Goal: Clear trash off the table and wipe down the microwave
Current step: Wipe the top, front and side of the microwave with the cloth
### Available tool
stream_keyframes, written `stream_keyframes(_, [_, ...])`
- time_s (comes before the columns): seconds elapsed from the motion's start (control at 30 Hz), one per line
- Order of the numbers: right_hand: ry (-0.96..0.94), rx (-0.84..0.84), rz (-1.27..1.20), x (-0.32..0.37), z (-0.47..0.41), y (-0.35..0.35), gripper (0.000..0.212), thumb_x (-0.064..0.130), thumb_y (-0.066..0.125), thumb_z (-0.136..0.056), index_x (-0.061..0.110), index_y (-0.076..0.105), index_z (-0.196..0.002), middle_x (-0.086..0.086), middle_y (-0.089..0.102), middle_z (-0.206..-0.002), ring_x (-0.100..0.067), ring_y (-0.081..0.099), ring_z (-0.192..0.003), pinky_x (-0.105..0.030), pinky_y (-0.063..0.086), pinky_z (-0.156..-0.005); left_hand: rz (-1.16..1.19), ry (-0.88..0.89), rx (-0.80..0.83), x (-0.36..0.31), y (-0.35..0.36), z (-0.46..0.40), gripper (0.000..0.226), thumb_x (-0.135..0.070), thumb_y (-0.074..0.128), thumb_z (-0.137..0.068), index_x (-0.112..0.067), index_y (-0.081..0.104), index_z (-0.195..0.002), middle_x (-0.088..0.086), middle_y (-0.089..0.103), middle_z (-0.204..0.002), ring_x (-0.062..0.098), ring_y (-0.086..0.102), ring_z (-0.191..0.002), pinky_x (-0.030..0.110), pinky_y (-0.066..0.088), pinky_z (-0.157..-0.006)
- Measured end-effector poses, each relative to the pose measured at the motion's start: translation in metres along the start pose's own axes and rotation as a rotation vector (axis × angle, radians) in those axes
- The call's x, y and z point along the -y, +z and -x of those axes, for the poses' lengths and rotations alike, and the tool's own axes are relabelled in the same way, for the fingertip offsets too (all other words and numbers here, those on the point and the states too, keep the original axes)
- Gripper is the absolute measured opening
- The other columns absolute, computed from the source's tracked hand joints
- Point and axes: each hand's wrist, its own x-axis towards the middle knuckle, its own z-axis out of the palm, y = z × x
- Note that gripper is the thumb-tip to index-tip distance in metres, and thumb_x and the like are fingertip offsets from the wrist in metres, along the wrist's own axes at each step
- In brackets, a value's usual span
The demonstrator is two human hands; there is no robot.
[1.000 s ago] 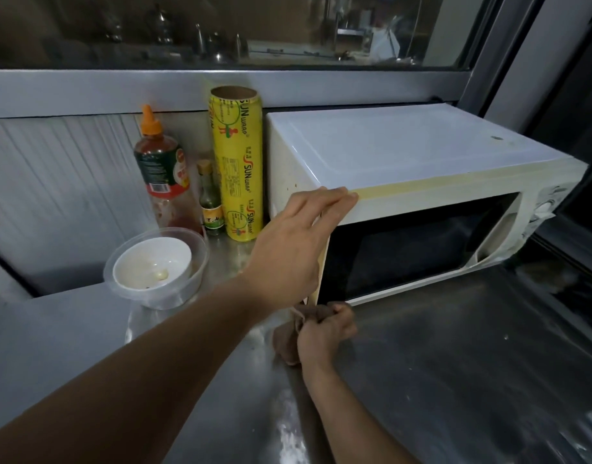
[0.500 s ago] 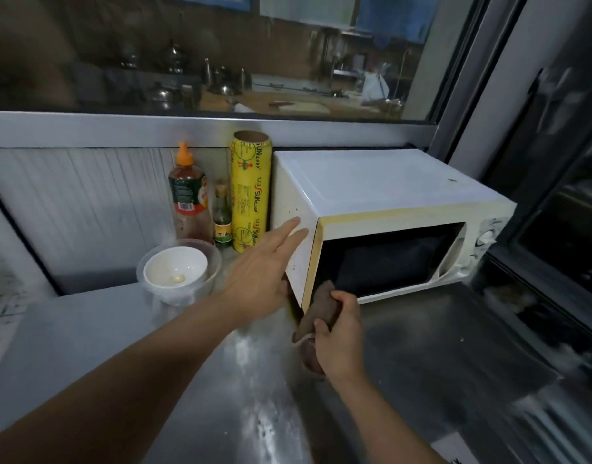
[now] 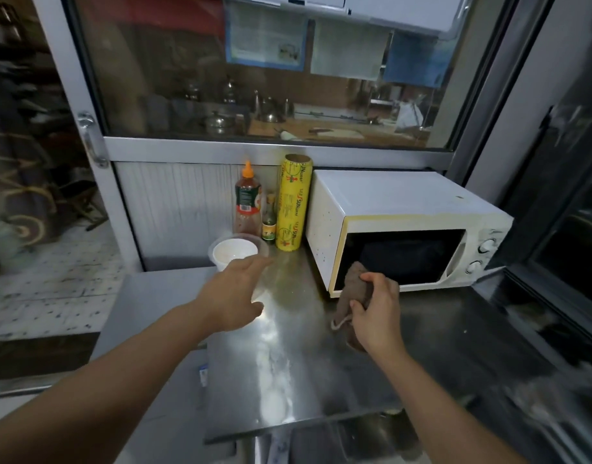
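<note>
Right hand (image 3: pixel 376 311) gripping bunched brown rag (image 3: pixel 350 289) at door corner of white boxy microwave (image 3: pixel 398 229) on steel table (image 3: pixel 321 363). Left hand (image 3: pixel 232 296), fingers spread, reaching near clear plastic bowl (image 3: pixel 236 251); careless sweep risking toppling bowl, nearby red sauce bottle (image 3: pixel 247 204).

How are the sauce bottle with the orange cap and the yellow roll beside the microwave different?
The sauce bottle is clear with a pointed orange cap; the yellow roll is opaque with an open cardboard end. The bottle narrows upward; the roll is a straight cylinder and slightly taller. Both stand upright on the counter.
</note>
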Motion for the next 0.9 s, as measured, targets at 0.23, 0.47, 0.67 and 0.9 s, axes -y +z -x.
stream_keyframes(0.23, [0.008,-0.055,0.029,0.031,0.007,-0.003,0.045,-0.005,0.062,-0.081,0.012,0.049,-0.121,-0.006,0.034,-0.134,-0.018,0.048,-0.114,-0.017,0.029,-0.098,0.072,0.057,-0.004,0.012,-0.026,0.004,0.074,-0.022,0.066,-0.079,-0.026,0.028,-0.143,0.0,0.036,-0.146,0.022,0.033,-0.133,0.041,0.04,-0.103])
stream_keyframes(0.47, [0.074,-0.199,0.075,0.072,0.002,0.054,0.047,-0.004,0.06,-0.083,0.011,0.05,-0.126,-0.005,0.035,-0.133,-0.015,0.047,-0.114,-0.011,0.024,-0.096,0.074,0.264,0.008,0.085,-0.043,-0.026,0.07,-0.02,0.065,-0.078,-0.021,0.034,-0.14,-0.003,0.038,-0.144,0.018,0.033,-0.134,0.039,0.035,-0.107])
stream_keyframes(0.67, [0.151,-0.425,0.129,0.114,0.0,0.106,0.047,-0.007,0.057,-0.083,0.008,0.05,-0.127,-0.004,0.036,-0.131,-0.008,0.044,-0.103,-0.008,0.03,-0.091,0.102,0.391,0.058,0.176,-0.067,-0.055,0.073,-0.029,0.069,-0.076,-0.031,0.033,-0.14,-0.01,0.043,-0.14,0.016,0.041,-0.126,0.036,0.043,-0.1])
stream_keyframes(0.9, [0.131,-0.549,0.276,0.13,-0.013,0.121,0.045,-0.006,0.057,-0.082,0.01,0.054,-0.123,-0.003,0.042,-0.129,-0.018,0.045,-0.109,-0.005,0.031,-0.087,0.092,0.462,0.095,0.211,-0.072,-0.105,0.075,-0.038,0.066,-0.077,-0.032,0.029,-0.142,-0.007,0.041,-0.142,0.016,0.039,-0.127,0.033,0.039,-0.101])
